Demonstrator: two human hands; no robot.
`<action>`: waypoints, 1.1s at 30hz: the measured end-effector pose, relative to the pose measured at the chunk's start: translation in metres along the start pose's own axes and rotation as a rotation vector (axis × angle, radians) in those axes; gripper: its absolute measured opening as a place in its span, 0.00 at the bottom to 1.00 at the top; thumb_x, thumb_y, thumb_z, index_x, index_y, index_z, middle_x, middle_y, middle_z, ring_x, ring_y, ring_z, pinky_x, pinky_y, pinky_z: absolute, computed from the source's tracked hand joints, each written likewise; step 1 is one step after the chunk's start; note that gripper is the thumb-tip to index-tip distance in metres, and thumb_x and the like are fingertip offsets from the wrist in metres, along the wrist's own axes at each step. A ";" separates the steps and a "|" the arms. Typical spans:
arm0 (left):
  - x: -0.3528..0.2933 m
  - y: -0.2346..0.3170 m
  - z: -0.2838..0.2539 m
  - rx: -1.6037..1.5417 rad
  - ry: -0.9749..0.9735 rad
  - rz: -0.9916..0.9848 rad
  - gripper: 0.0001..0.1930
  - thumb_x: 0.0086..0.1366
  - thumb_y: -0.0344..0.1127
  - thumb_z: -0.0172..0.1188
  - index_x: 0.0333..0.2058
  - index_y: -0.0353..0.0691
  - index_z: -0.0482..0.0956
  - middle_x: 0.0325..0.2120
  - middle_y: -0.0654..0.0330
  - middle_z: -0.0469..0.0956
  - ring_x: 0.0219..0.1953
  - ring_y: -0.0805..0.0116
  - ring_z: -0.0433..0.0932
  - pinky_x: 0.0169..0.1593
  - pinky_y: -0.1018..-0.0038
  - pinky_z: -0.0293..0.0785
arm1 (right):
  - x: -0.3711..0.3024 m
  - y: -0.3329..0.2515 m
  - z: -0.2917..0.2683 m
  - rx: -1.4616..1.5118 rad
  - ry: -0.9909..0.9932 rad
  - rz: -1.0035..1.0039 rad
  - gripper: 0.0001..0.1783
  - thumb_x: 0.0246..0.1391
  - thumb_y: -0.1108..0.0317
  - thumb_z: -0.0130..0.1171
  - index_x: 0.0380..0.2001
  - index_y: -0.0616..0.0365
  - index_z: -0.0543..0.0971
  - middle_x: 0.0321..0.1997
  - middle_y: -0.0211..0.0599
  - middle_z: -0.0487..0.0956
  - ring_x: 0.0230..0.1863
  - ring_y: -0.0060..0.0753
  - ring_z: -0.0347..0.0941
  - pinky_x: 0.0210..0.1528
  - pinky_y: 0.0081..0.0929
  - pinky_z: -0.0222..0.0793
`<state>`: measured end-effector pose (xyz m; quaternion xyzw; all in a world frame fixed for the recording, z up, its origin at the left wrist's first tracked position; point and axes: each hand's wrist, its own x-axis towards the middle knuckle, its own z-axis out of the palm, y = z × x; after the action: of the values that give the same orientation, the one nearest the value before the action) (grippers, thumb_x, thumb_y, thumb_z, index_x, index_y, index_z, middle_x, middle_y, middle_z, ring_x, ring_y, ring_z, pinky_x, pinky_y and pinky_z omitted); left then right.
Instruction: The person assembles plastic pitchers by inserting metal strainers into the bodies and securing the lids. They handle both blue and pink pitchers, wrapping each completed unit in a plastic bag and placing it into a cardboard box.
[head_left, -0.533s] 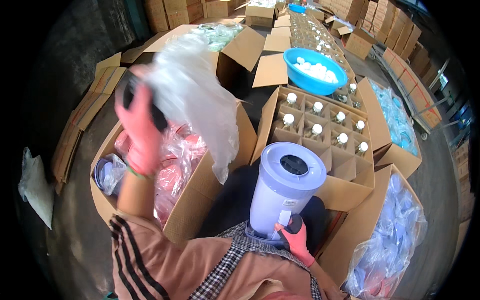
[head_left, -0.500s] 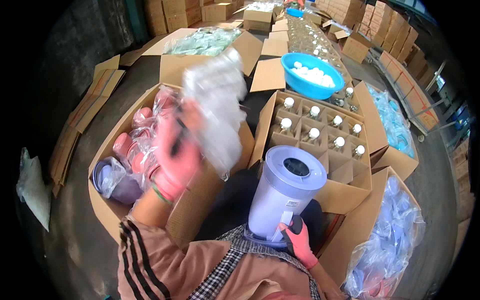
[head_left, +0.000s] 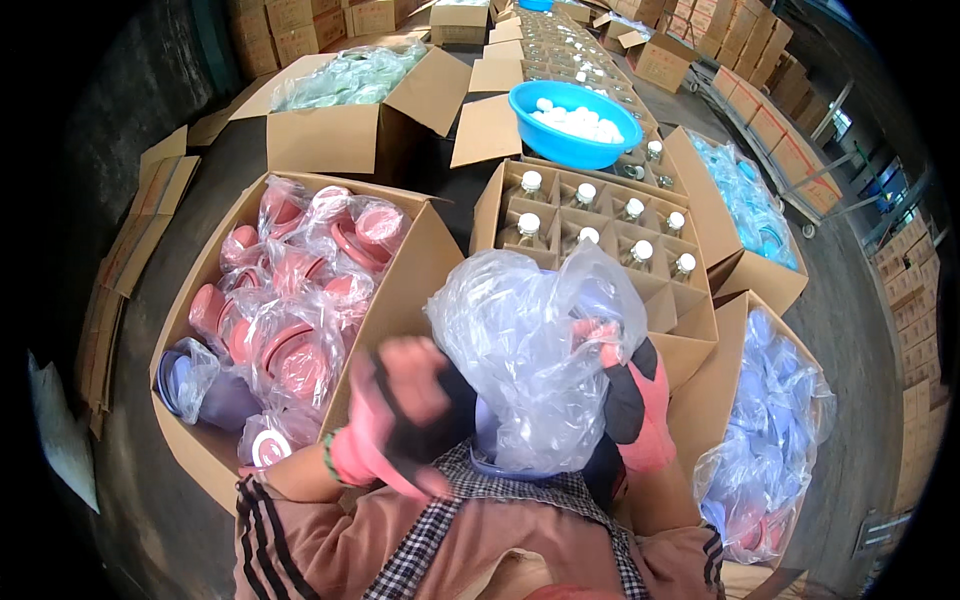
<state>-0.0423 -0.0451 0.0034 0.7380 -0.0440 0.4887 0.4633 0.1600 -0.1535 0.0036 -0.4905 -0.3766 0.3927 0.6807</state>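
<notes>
Right hand [head_left: 638, 405] has its fingers clamped on a clear plastic bag [head_left: 520, 345] pulled over a lilac container [head_left: 487, 424], right by the checked apron [head_left: 415, 555]. Left hand [head_left: 408, 410] is super blurry beside it, can't tell if those fingers are apart. Bagged pink containers [head_left: 298, 358] fill the left box [head_left: 395, 285].

Left fingers [head_left: 412, 368] blurred; purple container [head_left: 486, 424] mostly hidden behind clear bag [head_left: 530, 355]; far bottles [head_left: 582, 76] too small to count.

The bag [head_left: 530, 350] sits before the carton [head_left: 690, 356] of bottles [head_left: 640, 256].
</notes>
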 end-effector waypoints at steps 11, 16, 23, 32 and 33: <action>-0.011 -0.079 -0.031 0.552 -0.162 -0.439 0.11 0.45 0.34 0.58 0.29 0.35 0.72 0.26 0.51 0.73 0.29 0.56 0.74 0.31 0.67 0.69 | -0.027 -0.026 -0.015 -0.316 -0.693 0.239 0.23 0.41 0.73 0.57 0.45 0.65 0.68 0.44 0.38 0.71 0.47 0.26 0.65 0.49 0.23 0.59; 0.044 -0.089 -0.062 0.796 0.057 -0.527 0.21 0.45 0.35 0.60 0.39 0.33 0.69 0.35 0.48 0.72 0.38 0.59 0.73 0.40 0.71 0.68 | -0.015 -0.012 -0.021 0.053 -0.724 0.729 0.22 0.41 0.71 0.58 0.43 0.65 0.70 0.40 0.31 0.73 0.41 0.18 0.64 0.46 0.20 0.59; 0.087 -0.072 -0.049 0.937 0.124 0.179 0.56 0.35 0.42 0.69 0.55 0.26 0.39 0.51 0.38 0.55 0.52 0.45 0.60 0.55 0.58 0.53 | 0.009 -0.022 0.000 -0.891 -1.110 -0.173 0.10 0.42 0.71 0.50 0.31 0.64 0.69 0.25 0.43 0.69 0.29 0.38 0.66 0.33 0.29 0.62; 0.084 -0.188 -0.030 0.894 0.094 0.110 0.20 0.40 0.27 0.59 0.35 0.31 0.65 0.33 0.44 0.68 0.35 0.47 0.69 0.38 0.64 0.68 | 0.147 0.041 -0.128 -2.066 0.104 -0.513 0.10 0.39 0.74 0.47 0.30 0.56 0.70 0.27 0.43 0.73 0.40 0.45 0.66 0.47 0.43 0.57; 0.061 -0.220 -0.024 0.763 0.071 -0.171 0.20 0.42 0.28 0.58 0.37 0.32 0.66 0.36 0.44 0.69 0.38 0.47 0.68 0.42 0.66 0.68 | 0.152 0.076 -0.141 -2.035 -0.053 -0.206 0.12 0.39 0.70 0.49 0.33 0.55 0.71 0.29 0.43 0.73 0.39 0.46 0.66 0.47 0.41 0.57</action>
<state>0.0867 0.1208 -0.0889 0.8409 0.2184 0.4546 0.1960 0.3357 -0.0527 -0.0833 -0.7923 -0.5868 -0.1629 -0.0364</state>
